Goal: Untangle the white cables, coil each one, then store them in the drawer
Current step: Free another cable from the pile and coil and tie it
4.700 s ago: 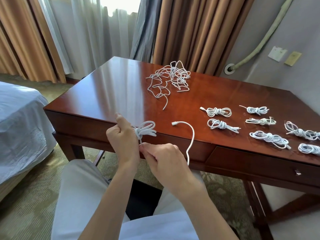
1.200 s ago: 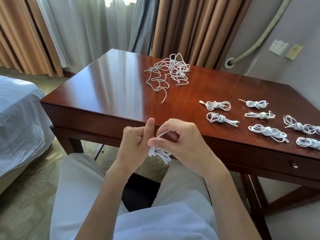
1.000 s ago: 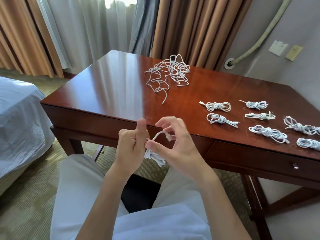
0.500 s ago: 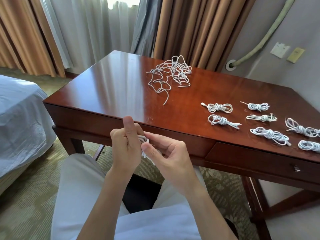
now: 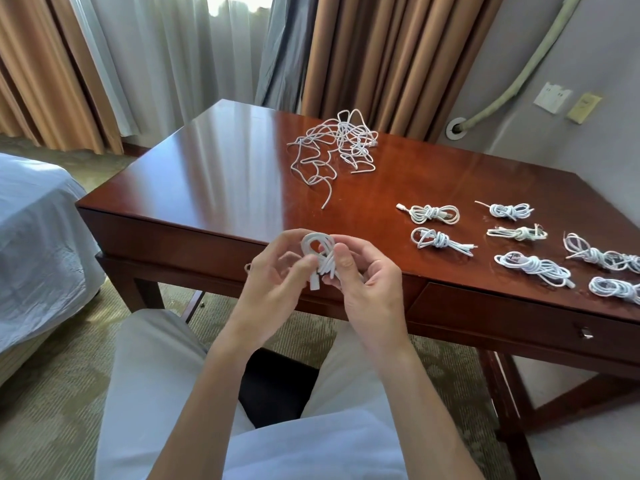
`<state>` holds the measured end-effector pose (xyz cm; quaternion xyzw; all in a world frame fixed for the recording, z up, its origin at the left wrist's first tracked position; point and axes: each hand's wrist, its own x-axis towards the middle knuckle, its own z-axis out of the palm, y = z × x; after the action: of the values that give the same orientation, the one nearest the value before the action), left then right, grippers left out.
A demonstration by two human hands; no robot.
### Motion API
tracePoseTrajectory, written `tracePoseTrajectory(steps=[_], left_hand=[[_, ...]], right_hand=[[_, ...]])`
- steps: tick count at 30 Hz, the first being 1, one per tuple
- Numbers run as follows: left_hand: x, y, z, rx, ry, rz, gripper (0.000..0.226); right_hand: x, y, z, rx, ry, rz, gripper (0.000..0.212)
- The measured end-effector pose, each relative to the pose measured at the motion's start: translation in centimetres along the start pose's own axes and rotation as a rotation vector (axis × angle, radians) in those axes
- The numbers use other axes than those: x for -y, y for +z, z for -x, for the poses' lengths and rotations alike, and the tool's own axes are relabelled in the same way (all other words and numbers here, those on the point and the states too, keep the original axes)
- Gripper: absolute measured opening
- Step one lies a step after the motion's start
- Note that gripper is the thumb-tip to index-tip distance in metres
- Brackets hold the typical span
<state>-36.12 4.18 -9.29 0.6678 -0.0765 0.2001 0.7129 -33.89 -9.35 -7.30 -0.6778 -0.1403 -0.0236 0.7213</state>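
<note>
Just off the desk's [image 5: 214, 174] near edge, both hands pinch the coiled white cable [image 5: 320, 256] upright between them, left hand [image 5: 277, 278] and right hand [image 5: 363, 282] equally close, finished coils [image 5: 434, 214] lying rightward.

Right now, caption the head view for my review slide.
Both hands grip a coiled cable; tangle remains on desk.

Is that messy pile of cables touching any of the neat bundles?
Apart. The head view shows bare desk between the tangled pile and the nearest coiled bundle.
</note>
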Motion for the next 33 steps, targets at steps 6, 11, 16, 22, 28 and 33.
tracePoseTrajectory(steps=[6, 11, 16, 22, 28, 33], left_hand=[[0.0, 0.4, 0.7, 0.116, -0.174, 0.203, 0.047], [-0.3, 0.0, 0.7, 0.001, -0.173, 0.386, 0.030], [0.4, -0.4, 0.9, 0.034, -0.118, 0.498, 0.022], [1.7, -0.3, 0.3, -0.057, -0.053, 0.571, 0.036], [2.2, -1.6, 0.4, -0.053, -0.095, 0.488, 0.030], [2.2, -2.0, 0.3, -0.006, -0.126, 0.302, 0.036]], right_hand=[[0.3, -0.3, 0.4, -0.046, -0.005, -0.088, 0.018], [0.5, -0.4, 0.2, -0.089, 0.097, -0.199, 0.019], [0.9, -0.1, 0.2, -0.096, 0.250, -0.366, 0.023], [1.1, 0.6, 1.0, -0.014, 0.408, -0.450, 0.019], [0.8, 1.0, 1.3, 0.004, 0.546, -0.504, 0.019], [0.8, 0.7, 1.1, -0.024, 0.597, -0.572, 0.024]])
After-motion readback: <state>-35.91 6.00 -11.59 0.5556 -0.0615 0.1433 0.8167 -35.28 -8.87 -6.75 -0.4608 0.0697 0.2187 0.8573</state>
